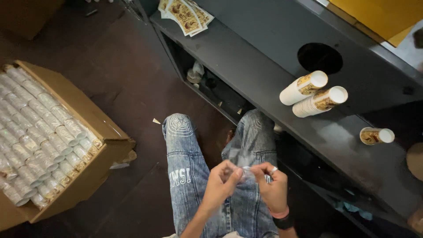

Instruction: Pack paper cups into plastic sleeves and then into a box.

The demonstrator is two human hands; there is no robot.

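My left hand (221, 184) and my right hand (272, 187) are together over my lap, both pinching a thin clear plastic bag (240, 158) that hangs crumpled between them above my jeans. On the dark metal worktop (246, 66) to the right lie two stacks of white paper cups with a gold and red print, one (304, 87) above the other (320, 101), both on their sides. A single short cup (376, 135) lies further right on the same surface.
An open cardboard box (94, 119) at the left holds several wrapped sleeves of cups (39, 136). Flat printed cup blanks (185, 15) sit at the worktop's far end. A round hole (320, 57) is cut in the worktop. Under it is a dark shelf.
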